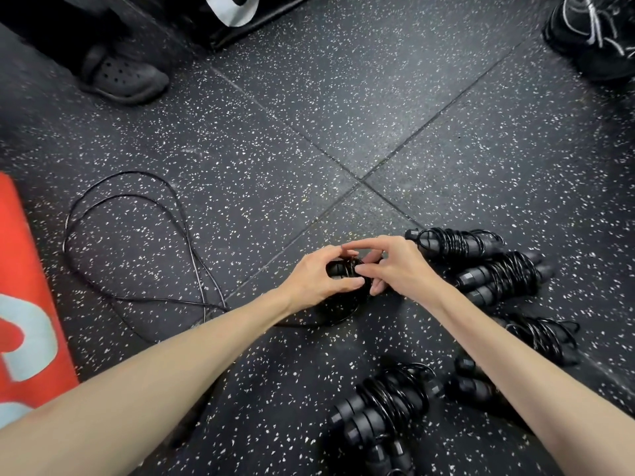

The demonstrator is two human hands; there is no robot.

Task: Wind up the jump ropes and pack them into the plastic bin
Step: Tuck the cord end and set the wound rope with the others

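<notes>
Mid-task, winding stage. The left hand (319,276) grips the paired black handles (338,269) of the rope in progress, fingers curled round them just above the speckled rubber floor (343,115). The right hand (395,266) touches the same handles from the other side, thumb and fingertips pinching the cord against them where the first turns sit.

Only a few wraps are on. Most of this rope's loose cord (137,235) lies in wide open loops on the floor, well to the left of the held handles and trailing back under the left forearm, so I judge this rope far from finished.

Done so far, as shown: several wound bundles on the floor to the right of the held handles and nearer the person.
- One wound bundle (457,240) just beyond the right hand.
- A second bundle (501,276) beside the right wrist.
- A third bundle (546,334) past the right forearm.
- A fourth bundle (385,403) between the forearms, with more handles near it (exact count unclear, black on black).

Left to do: finish this wrap, then pack everything. No plastic bin is in view, so packing appears not yet begun.

An orange mat (24,286) lies at the far left of the loose cord.
</notes>
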